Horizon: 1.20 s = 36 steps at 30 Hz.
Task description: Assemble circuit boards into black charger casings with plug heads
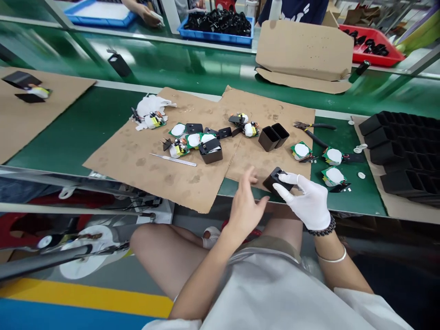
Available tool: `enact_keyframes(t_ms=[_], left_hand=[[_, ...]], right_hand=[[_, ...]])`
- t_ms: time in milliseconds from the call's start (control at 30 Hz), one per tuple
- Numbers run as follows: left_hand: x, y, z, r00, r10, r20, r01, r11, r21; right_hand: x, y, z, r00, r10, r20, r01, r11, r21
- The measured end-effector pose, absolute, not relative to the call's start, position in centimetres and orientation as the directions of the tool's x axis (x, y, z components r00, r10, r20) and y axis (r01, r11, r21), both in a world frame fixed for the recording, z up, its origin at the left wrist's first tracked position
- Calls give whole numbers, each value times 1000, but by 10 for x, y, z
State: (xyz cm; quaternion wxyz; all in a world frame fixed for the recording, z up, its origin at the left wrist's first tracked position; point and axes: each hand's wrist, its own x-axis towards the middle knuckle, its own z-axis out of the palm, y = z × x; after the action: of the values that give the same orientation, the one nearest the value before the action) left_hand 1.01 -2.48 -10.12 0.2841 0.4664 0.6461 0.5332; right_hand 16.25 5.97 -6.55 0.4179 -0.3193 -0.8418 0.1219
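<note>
My right hand (307, 199), in a white glove, grips a black box-shaped housing (275, 182) at the table's front edge, thumb and fingers on its near side and top. My left hand (246, 204) is bare and hangs just left of the housing with its fingers apart, touching nothing. Two open black cases (274, 136) stand behind the housing on the cardboard (192, 183). Green circuit boards with white round pads (333, 156) lie to the right, near pliers (314, 130). More boards (178, 130) and a filled black case (211, 151) sit to the left, behind metal tweezers (173, 159).
Stacked black cases (402, 156) fill the right end of the table. A cardboard box piece (304, 52), a blue tray (216, 34) and a red tray (381, 50) are at the back. Another person's hand (150, 17) shows at the upper left.
</note>
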Motion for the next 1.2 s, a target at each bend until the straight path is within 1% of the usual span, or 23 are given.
enact_keyframes(t_ms=[67, 133, 200, 300, 367, 500, 533, 600, 667, 700, 733, 767, 833, 867, 933, 1000, 1067, 1133, 1200], left_hand=[[-4, -29, -99, -462, 876, 137, 285, 0, 959], [-14, -30, -96, -521, 836, 172, 305, -6, 952], [-21, -28, -95, -562, 801, 208, 338, -8, 941], [-23, -22, -95, -563, 787, 251, 385, -18, 923], [-23, -19, -97, -558, 785, 270, 408, -24, 913], [-22, -16, -101, -566, 765, 308, 443, -33, 896], [-21, -15, -103, -570, 755, 325, 456, -40, 889], [-19, -13, -105, -583, 726, 365, 500, -33, 865], [-16, -10, -108, -595, 699, 397, 564, 11, 826], [-15, -9, -109, -597, 692, 406, 592, 38, 805], [-14, -8, -110, -596, 690, 411, 612, 58, 789], [-14, -9, -111, -594, 691, 411, 619, 66, 783], [-14, -10, -109, -585, 706, 398, 593, 38, 804], [-14, -11, -107, -574, 726, 379, 556, 5, 831], [-13, -11, -102, -512, 800, 312, 426, -79, 901], [-10, -6, -96, -375, 894, 244, 258, -152, 954], [-6, 3, -90, -199, 953, 228, 141, -202, 969], [-4, 15, -86, -76, 964, 253, 109, -244, 964], [-3, 25, -83, -30, 959, 281, 116, -276, 954]], right_hand=[[165, 60, -62, -406, 606, 684, 438, 786, -436], [164, 61, -66, -379, 592, 711, 430, 793, -431], [161, 64, -75, -418, 616, 667, 406, 784, -470], [160, 70, -84, -484, 674, 558, 390, 737, -551], [165, 71, -81, -491, 679, 546, 392, 732, -558], [174, 68, -72, -302, 683, 665, 463, 715, -524], [174, 68, -73, -281, 678, 679, 476, 713, -515], [172, 70, -76, -353, 673, 650, 470, 729, -498], [171, 73, -77, -461, 669, 583, 452, 743, -494], [171, 73, -77, -474, 676, 564, 453, 736, -503], [172, 72, -77, -447, 687, 573, 456, 726, -515], [173, 71, -76, -383, 700, 603, 460, 710, -532], [175, 68, -78, -271, 717, 642, 449, 684, -575], [176, 67, -81, -261, 729, 633, 436, 674, -596], [176, 67, -90, -341, 758, 556, 413, 653, -636], [176, 70, -98, -410, 775, 480, 390, 625, -676], [177, 73, -104, -427, 790, 439, 363, 595, -717], [178, 74, -107, -430, 808, 403, 327, 555, -765], [181, 74, -108, -433, 834, 342, 287, 487, -825]])
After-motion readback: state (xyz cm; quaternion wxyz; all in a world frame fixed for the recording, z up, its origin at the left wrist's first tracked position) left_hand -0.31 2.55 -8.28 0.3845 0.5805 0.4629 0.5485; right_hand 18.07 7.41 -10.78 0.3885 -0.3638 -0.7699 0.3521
